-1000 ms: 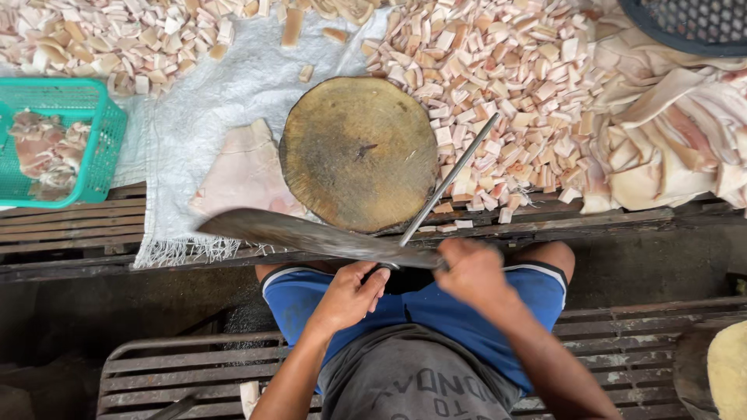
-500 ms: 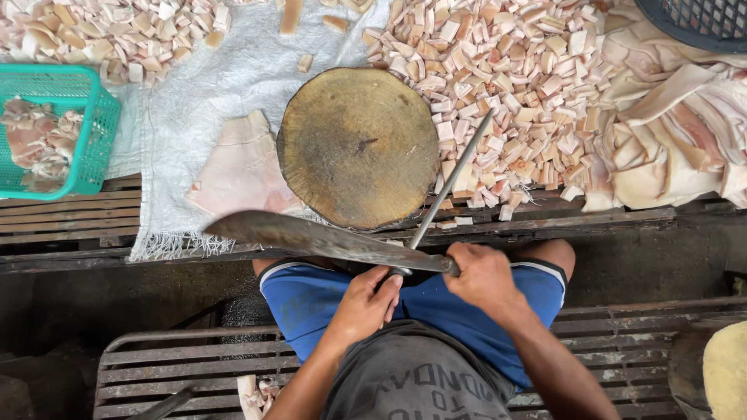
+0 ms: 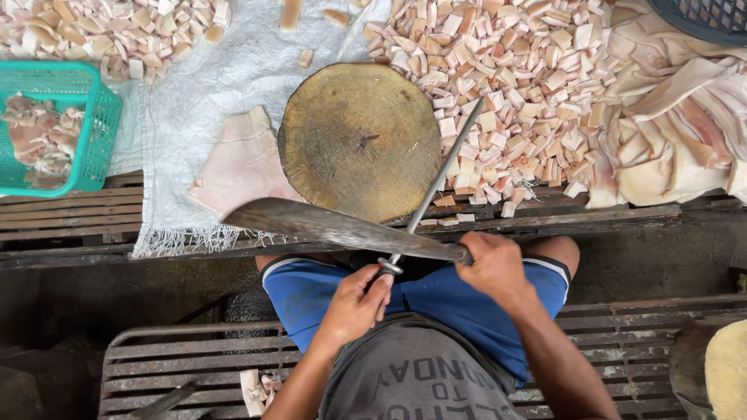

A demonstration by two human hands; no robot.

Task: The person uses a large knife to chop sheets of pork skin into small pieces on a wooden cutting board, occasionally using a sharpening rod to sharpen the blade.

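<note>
**A long blade drawn across a sharpening rod**

The handle of a sharpening rod (image 3: 436,187) is clenched in the left hand (image 3: 354,307), low in front of the lap, with the rod slanting up and away over the edge of the round wooden chopping block (image 3: 359,140). The right hand (image 3: 494,264) is clamped on the grip of a long, broad knife (image 3: 342,228), whose blade is laid across the rod just above its guard, the tip pointing to the left. For a clean stroke the rod is best held steady and the blade kept at one shallow angle, with light pressure and the left fingers tucked behind the guard (the edge passes close to them).

Beyond the hands, the block sits on a white woven sheet (image 3: 194,85) spread over a slatted bench. A flat pale slab of meat (image 3: 237,167) lies touching the block's left side. Heaps of small pale cubes (image 3: 513,85) are piled to the right and at the upper left, larger fatty strips (image 3: 669,132) at the far right, and a green plastic basket (image 3: 97,136) holding scraps at the left. The rod's tip ends near the cubes, where a wide swing could be hindered.
</note>
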